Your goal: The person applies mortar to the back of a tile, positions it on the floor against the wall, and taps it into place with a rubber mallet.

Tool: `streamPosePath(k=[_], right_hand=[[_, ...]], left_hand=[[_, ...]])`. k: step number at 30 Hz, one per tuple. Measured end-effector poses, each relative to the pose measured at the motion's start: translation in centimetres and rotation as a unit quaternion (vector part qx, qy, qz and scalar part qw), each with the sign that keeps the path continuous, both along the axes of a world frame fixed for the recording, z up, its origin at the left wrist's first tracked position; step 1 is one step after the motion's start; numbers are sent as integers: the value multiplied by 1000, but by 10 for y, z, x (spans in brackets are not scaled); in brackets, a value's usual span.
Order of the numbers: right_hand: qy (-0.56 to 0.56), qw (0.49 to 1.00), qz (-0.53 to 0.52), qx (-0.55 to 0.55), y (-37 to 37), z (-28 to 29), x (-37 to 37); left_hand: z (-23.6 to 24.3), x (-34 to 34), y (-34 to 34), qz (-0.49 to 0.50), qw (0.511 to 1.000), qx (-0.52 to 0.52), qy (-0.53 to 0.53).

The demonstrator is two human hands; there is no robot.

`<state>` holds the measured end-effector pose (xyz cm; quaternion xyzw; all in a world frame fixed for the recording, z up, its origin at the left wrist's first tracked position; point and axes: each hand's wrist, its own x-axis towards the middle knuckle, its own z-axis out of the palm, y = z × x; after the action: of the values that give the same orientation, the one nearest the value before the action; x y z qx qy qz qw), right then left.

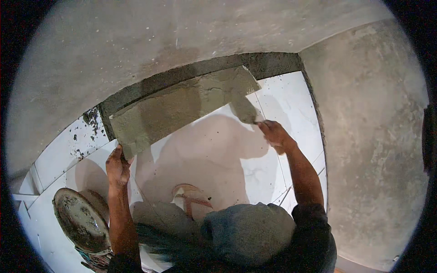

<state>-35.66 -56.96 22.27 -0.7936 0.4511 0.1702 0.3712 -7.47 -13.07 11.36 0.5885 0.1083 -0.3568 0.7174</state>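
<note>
A long strip of tile [177, 107], coated with wet grey mortar, lies slanted before me along the far wall. My left hand [118, 168] is closed on its near left corner, thumb and fingers pinching the edge. In my right hand [275, 136] is a trowel [244, 108], gripped by its handle. The trowel's mortar-smeared blade reaches the near edge of the strip towards its right end. Behind the strip, a band of dark mortar [273, 65] runs along the foot of the wall.
White floor tiles [296, 102] spread around me, with dark mortar crumbs at the left. A round, mortar-stained basin [82, 220] stands at the lower left. A sandal [193, 200] shows near my knee. Bare grey walls rise ahead [205, 27] and on the right [373, 136].
</note>
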Motion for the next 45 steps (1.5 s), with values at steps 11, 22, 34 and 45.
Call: streamPosePath(k=[11,22,34,45], right_hand=[[-77,993,-47,-70,-14,30,38],[-170,820,532,-124,186,108,200],[-163,464,804,-335,479,158,313],[-120,441,852,-256,526,158,311]], left_hand=[[-2,3,1,-133,947,176,-234],[-16,-23,-2,-268,804,375,-376],[-47,-37,-67,58,998,-15,-22],[-47,-44,-57,198,966,-125,108]])
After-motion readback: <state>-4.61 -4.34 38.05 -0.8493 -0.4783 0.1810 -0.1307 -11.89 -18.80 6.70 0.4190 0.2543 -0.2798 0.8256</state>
